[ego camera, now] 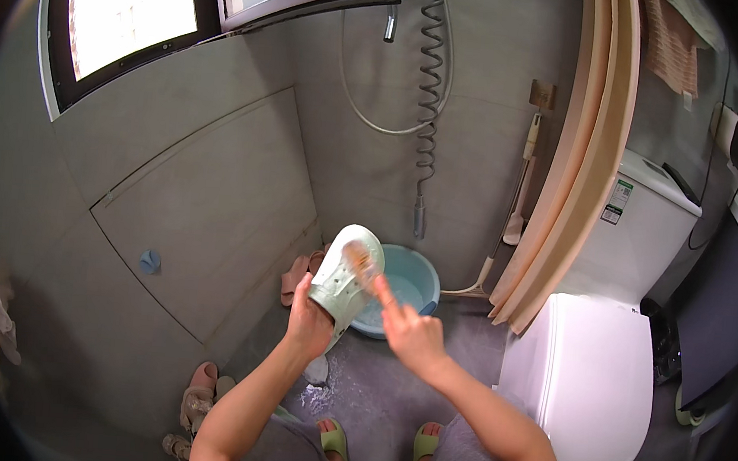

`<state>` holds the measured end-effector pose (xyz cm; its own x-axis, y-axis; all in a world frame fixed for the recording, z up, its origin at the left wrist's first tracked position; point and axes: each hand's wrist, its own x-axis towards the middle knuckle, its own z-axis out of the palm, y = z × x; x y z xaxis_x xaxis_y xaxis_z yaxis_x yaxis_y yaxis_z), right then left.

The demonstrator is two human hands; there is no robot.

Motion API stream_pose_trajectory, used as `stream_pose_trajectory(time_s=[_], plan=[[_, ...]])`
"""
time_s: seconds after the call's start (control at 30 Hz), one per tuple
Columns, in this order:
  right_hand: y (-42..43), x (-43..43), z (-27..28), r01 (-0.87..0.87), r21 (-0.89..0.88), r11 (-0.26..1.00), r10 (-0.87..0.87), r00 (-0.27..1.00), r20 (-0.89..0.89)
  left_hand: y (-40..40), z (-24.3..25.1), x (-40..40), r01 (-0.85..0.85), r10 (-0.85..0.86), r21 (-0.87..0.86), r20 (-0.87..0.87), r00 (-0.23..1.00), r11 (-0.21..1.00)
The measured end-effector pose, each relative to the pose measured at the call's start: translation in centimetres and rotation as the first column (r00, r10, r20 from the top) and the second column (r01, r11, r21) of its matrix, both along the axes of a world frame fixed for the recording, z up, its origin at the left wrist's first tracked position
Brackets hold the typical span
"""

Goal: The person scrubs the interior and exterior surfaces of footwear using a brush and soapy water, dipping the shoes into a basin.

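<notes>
A pale clog shoe with small holes is gripped at its heel end by my left hand, its toe pointing away from me. My right hand grasps a brush, blurred, whose head lies against the top of the clog's toe. Behind the clog, a light blue plastic basin stands on the floor with water in it, partly covered by the shoe and my right hand. White suds or residue spot the floor beneath my left forearm, beside a pale flat object that I cannot make out.
A closed white toilet stands at the right, behind a peach curtain. Pink slippers rest by the wall left of the basin; more footwear lies at lower left. A coiled hose hangs above the basin. A long-handled brush leans by the curtain.
</notes>
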<state>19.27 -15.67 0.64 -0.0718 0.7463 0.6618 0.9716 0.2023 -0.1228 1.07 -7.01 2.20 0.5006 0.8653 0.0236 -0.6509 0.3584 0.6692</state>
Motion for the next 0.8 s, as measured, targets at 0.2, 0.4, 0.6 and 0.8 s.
stream_pose_trajectory(time_s=[0.2,0.4,0.6,0.8], plan=[[-0.3,-0.6,-1.2,-0.08,0.039,0.996,0.084,0.989,-0.121,0.4,-0.7,-0.2,0.008,-0.008,-0.016,-0.001,1.0,1.0],[0.6,-0.4,-0.4,-0.045,0.072,0.996,0.046,0.999,-0.016,1.6,-1.5,-1.3,-0.057,0.06,-0.074,0.03,0.998,0.996],[-1.4,-2.9,-2.0,-0.274,0.059,0.96,0.279,0.956,-0.096,1.0,-1.3,-0.9,-0.039,0.046,-0.081,0.086,0.995,0.996],[-0.1,-0.9,-0.4,-0.179,0.038,0.983,0.182,0.979,-0.096,1.0,-0.7,-1.5,-0.091,0.093,-0.059,0.034,0.995,0.994]])
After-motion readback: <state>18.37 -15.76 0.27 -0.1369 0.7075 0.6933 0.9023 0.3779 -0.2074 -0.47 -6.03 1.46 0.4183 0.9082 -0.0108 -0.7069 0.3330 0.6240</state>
